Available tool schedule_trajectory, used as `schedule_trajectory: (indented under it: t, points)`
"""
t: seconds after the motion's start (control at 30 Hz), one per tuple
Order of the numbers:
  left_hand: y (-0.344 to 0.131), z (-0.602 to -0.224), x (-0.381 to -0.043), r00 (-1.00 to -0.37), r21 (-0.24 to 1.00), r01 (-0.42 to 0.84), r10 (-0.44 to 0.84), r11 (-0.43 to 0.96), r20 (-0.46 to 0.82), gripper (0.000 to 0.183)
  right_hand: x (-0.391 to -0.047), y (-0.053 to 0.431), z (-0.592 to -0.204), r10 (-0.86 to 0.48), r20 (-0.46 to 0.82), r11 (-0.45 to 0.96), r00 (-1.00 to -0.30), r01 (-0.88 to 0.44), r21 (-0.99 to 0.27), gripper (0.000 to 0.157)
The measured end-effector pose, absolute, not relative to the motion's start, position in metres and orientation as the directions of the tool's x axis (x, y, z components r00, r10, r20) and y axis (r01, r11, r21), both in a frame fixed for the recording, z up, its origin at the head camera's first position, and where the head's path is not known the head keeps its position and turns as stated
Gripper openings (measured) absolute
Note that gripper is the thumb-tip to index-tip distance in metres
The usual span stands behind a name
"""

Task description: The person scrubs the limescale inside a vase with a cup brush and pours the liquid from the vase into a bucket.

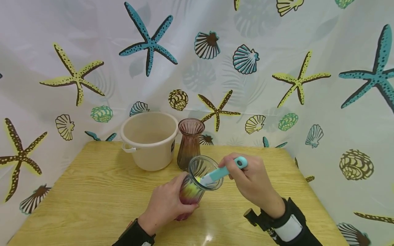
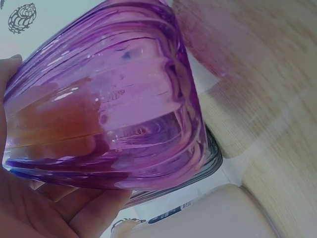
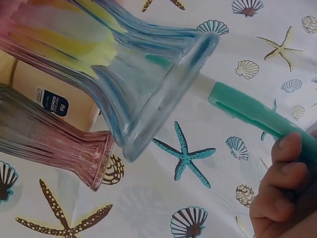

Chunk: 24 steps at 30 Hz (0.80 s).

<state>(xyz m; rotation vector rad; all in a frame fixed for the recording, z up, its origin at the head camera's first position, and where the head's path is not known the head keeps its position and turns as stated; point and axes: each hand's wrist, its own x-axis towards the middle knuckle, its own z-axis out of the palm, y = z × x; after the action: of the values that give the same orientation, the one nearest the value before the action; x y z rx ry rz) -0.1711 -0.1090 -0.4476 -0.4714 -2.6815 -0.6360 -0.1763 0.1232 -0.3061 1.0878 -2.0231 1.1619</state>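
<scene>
My left hand (image 1: 164,203) grips a ribbed glass vase (image 1: 191,193), purple-pink at its base and pale blue toward the flared rim. The vase is held tilted, its mouth toward my right hand (image 1: 252,181). That right hand holds the turquoise handle of a bottle brush (image 3: 257,111), whose shaft runs through the mouth into the vase. A yellow, sponge-like head (image 3: 64,42) shows through the glass in the right wrist view. Through the purple wall in the left wrist view it looks orange, and the lower end of the vase (image 2: 143,99) has nothing solid visible in it.
Behind the hands stand a cream plastic bucket (image 1: 150,153) with a side handle and a second ribbed vase (image 1: 190,147), brownish pink and upright. Both rest on a wood-grain table (image 1: 101,191). A curtain (image 1: 191,20) printed with starfish and shells surrounds the table.
</scene>
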Motion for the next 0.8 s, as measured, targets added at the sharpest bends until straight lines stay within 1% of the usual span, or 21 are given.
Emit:
schedule_trajectory:
  t: [0.1,0.23,0.33,0.5,0.57,0.67,0.8]
  points:
    - [-0.108,-0.448,-0.171,-0.883,0.368,0.397,0.24,0.841,0.403,0.085,-0.177,0.122,-0.307,-0.366,0.799,0.267,-0.478,-0.876,-0.401,0.026]
    - [-0.108,-0.447,-0.171,-0.887,0.366,0.39,0.237,0.845,0.396,0.086,-0.179,0.121,-0.312,-0.379,0.793,0.264,-0.477,-0.877,-0.401,0.025]
    - [-0.108,-0.447,-0.171,-0.891,0.37,0.383,0.233,0.846,0.39,0.087,-0.182,0.119,-0.319,-0.413,0.756,0.292,-0.508,-0.86,-0.418,0.024]
    - [-0.109,-0.446,-0.17,-0.888,0.369,0.39,0.238,0.844,0.394,0.088,-0.188,0.111,-0.333,-0.5,0.643,0.36,-0.58,-0.815,-0.455,0.023]
    - [-0.109,-0.447,-0.171,-0.886,0.367,0.395,0.242,0.842,0.396,0.089,-0.19,0.108,-0.338,-0.524,0.606,0.374,-0.598,-0.801,-0.468,0.024]
    - [-0.11,-0.447,-0.171,-0.889,0.373,0.391,0.24,0.841,0.391,0.09,-0.193,0.106,-0.342,-0.537,0.587,0.361,-0.606,-0.794,-0.489,0.025]
    - [-0.11,-0.448,-0.171,-0.899,0.382,0.377,0.233,0.844,0.372,0.093,-0.195,0.108,-0.343,-0.506,0.6,0.336,-0.62,-0.782,-0.524,0.026]
